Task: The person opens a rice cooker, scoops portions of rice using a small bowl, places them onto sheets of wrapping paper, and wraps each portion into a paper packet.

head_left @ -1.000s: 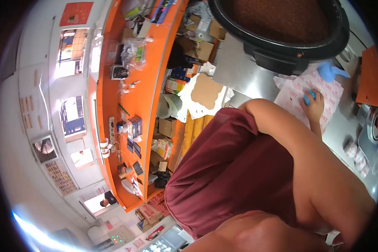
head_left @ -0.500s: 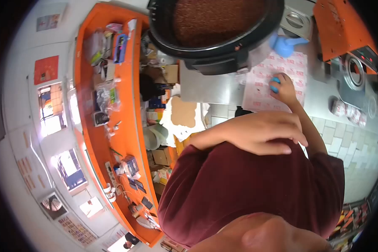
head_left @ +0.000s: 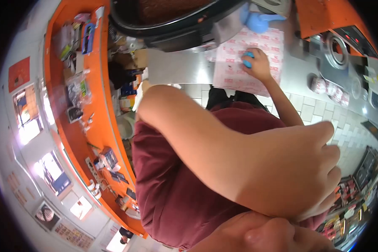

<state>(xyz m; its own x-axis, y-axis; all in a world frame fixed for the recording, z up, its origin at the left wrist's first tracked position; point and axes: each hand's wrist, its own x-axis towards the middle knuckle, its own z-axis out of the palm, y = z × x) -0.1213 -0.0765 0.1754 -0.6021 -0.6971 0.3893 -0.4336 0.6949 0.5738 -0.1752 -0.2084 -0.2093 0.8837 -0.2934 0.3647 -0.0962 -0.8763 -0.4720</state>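
Note:
My left hand (head_left: 298,168) is raised across my chest near my right shoulder, fingers curled, palm hidden. I see nothing held in it. My right hand (head_left: 259,65) is closed round a small rounded blue object (head_left: 247,60), its kind unclear. That hand rests over a sheet of white paper with red print (head_left: 229,75) on the metal table. Just beyond it stands a light-blue vessel with a spout or handle (head_left: 258,23). To the left of the paper is a big black pot (head_left: 176,35) with a brown, grainy mass (head_left: 168,10) inside.
The metal table (head_left: 176,67) runs ahead of me. On the right are an orange machine (head_left: 319,21) with red lights and a round metal part (head_left: 337,50). Rolls of printed paper (head_left: 329,90) lie near the right edge. An orange shelf (head_left: 96,126) with clutter stands left.
My left hand has risen from in front of my chest toward my right shoulder, its fingers curling. My right hand stays over the paper with the blue object. The whole view has shifted.

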